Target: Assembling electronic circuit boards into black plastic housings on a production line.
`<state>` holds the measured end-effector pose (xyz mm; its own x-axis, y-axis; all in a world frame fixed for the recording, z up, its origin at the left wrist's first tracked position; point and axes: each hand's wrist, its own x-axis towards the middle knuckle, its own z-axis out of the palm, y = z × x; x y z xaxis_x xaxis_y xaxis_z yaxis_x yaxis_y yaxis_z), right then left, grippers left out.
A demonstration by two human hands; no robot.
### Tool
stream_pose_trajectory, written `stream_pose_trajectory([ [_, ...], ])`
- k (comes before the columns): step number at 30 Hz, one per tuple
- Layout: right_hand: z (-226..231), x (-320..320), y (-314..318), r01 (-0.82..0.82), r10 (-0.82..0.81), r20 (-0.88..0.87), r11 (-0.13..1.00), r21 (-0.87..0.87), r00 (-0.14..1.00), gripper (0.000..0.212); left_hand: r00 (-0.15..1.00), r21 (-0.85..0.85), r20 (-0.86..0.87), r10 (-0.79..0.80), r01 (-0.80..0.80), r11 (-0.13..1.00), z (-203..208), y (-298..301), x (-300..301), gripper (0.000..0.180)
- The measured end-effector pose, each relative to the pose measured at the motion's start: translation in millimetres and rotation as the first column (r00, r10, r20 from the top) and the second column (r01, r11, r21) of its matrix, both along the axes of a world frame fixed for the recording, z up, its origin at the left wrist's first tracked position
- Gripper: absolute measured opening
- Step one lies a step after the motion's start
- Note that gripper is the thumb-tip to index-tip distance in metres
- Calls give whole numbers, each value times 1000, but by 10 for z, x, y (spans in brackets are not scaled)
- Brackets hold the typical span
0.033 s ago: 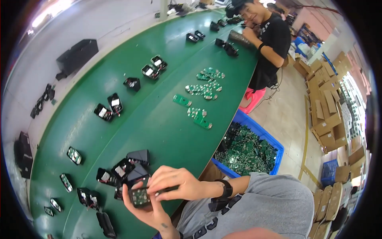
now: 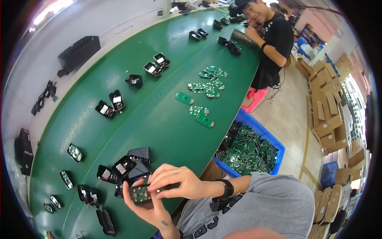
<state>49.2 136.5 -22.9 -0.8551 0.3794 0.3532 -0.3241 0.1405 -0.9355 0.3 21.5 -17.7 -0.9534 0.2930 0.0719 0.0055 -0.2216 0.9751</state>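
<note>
Low in the view, my left hand [image 2: 148, 212] is closed round a small black plastic case [image 2: 134, 200] with a green circuit board [image 2: 141, 194] inside it. My right hand [image 2: 175, 182] reaches across from the right, its fingers bent and pinched at the case's right edge. Something dark and thin shows between its thumb and fingers, too hidden to name. Just beyond my hands lie several black plastic housings [image 2: 123, 164], some with white parts and red wires inside, and a closed dark grey cover [image 2: 140, 154].
Loose green circuit boards [image 2: 207, 88] lie on the green table [image 2: 155, 119]. More open black housings [image 2: 105, 108] run along its left side. A blue crate [image 2: 279, 157] full of boards stands by the table's right edge. A co-worker [image 2: 274, 44] sits at the far end. Cardboard boxes [image 2: 326, 103] stand at right.
The view has shifted slightly, so the table and its things appear a little further right. Both hands stay at the black case in nearly the same pose.
</note>
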Motion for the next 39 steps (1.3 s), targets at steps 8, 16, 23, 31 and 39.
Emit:
stream_pose_trajectory([
  [8,-4,-60,64,-11,11,1,996,94,1000,9,977,-314,-155,-148,93,945,-115,-30,-41,68],
  [16,-158,-151,-1,-6,5,-39,1000,-25,999,13,975,-137,79,-209,218,966,-31,-148,-96,72],
  [23,-153,-145,62,-67,73,-45,990,124,996,23,922,146,286,-259,225,963,32,-247,-86,55],
  [31,-124,-206,-18,-68,67,-19,995,-75,998,14,927,183,244,-285,244,952,-1,-282,-140,60],
  [39,-162,-202,35,24,-15,-79,994,108,997,7,887,228,294,-356,297,927,-4,-278,-136,57],
])
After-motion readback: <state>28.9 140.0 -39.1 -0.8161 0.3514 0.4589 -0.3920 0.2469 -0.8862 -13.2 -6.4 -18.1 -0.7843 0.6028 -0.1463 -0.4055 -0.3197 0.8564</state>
